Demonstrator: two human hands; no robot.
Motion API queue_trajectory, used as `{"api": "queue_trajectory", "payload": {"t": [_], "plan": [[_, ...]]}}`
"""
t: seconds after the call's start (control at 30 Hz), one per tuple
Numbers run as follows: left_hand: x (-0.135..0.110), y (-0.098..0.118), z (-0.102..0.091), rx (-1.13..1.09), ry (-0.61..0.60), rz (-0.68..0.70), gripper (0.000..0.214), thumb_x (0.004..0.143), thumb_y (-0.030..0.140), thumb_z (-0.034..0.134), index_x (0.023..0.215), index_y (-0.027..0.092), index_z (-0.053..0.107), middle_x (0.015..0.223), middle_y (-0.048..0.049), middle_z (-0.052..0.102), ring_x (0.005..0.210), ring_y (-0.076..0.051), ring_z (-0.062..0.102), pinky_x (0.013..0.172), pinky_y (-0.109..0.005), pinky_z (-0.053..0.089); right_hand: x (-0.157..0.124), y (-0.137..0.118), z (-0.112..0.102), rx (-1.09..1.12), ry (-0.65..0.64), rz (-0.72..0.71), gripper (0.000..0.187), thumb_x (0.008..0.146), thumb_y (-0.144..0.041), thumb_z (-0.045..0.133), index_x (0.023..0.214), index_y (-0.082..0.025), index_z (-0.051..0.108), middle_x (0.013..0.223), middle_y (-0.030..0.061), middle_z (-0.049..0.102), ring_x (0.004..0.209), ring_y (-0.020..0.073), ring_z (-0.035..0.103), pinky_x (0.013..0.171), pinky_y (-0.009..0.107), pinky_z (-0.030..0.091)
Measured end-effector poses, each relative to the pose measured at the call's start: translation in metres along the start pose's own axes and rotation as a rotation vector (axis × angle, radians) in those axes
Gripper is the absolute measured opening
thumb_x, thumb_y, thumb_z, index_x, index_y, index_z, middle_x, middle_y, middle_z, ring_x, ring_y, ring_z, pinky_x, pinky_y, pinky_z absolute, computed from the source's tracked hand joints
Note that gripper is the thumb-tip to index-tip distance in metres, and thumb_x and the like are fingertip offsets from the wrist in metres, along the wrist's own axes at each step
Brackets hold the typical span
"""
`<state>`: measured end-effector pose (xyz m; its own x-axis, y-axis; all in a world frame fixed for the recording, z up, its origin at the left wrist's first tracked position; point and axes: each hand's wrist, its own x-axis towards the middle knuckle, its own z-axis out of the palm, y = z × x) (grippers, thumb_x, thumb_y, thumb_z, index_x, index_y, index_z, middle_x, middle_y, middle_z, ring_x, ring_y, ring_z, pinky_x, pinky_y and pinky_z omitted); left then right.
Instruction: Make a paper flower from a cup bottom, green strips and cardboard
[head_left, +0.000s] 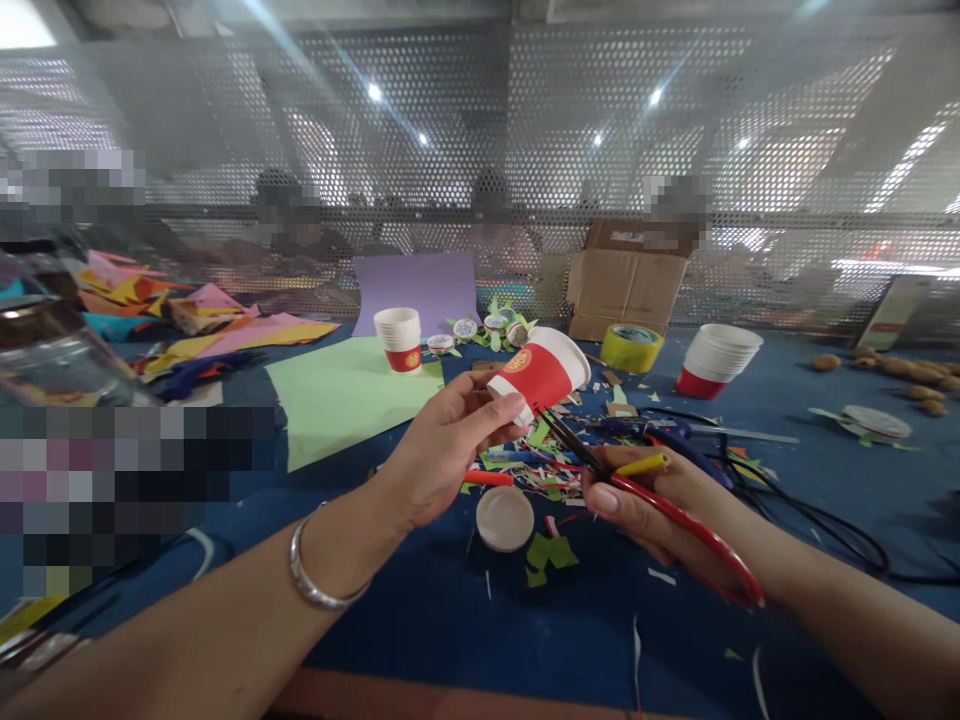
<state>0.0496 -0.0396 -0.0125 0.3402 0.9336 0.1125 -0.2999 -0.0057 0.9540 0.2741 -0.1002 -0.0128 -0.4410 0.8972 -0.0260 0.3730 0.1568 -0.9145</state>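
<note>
In the head view my left hand, with a silver bangle at the wrist, grips a red and white paper cup. The cup is tilted, its mouth facing up and to the right. My right hand is closed round red-handled scissors. Their dark blades reach the lower edge of the cup; whether they cut into it I cannot tell. A yellow stick-like piece shows by the scissors. Below the cup lies a round white paper disc, beside green paper scraps.
Stacked paper cups stand behind on the left, another stack on the right. Around them are yellow tape, a cardboard box, green paper, a glue gun with a black cord, and coloured paper.
</note>
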Motion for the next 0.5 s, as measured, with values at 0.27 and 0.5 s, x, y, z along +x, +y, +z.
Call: {"api": "queue_trajectory", "payload": {"t": [0.27, 0.5], "plan": [[-0.0018, -0.0048, 0.0020, 0.112, -0.020, 0.029, 0.044, 0.079, 0.031, 0.082, 0.116, 0.015, 0.062, 0.106, -0.0083, 0.069, 0.095, -0.017, 0.064, 0.088, -0.032, 0.053, -0.0010, -0.0056, 0.0001, -0.013, -0.007, -0.041, 0.038, 0.092, -0.057, 0.063, 0.089, -0.019, 0.066, 0.046, -0.0083, 0.044, 0.038, 0.0072, 0.035, 0.038, 0.023, 0.025], [-0.0010, -0.0075, 0.0030, 0.060, 0.019, 0.020, 0.044, 0.079, 0.031, 0.082, 0.116, 0.016, 0.064, 0.105, -0.0070, 0.069, 0.093, -0.017, 0.064, 0.089, -0.032, 0.053, -0.0007, -0.0029, 0.0002, -0.007, 0.018, 0.021, 0.047, 0.087, -0.065, 0.065, 0.084, -0.018, 0.063, 0.042, -0.0084, 0.044, 0.036, 0.0074, 0.034, 0.039, 0.025, 0.022]]}}
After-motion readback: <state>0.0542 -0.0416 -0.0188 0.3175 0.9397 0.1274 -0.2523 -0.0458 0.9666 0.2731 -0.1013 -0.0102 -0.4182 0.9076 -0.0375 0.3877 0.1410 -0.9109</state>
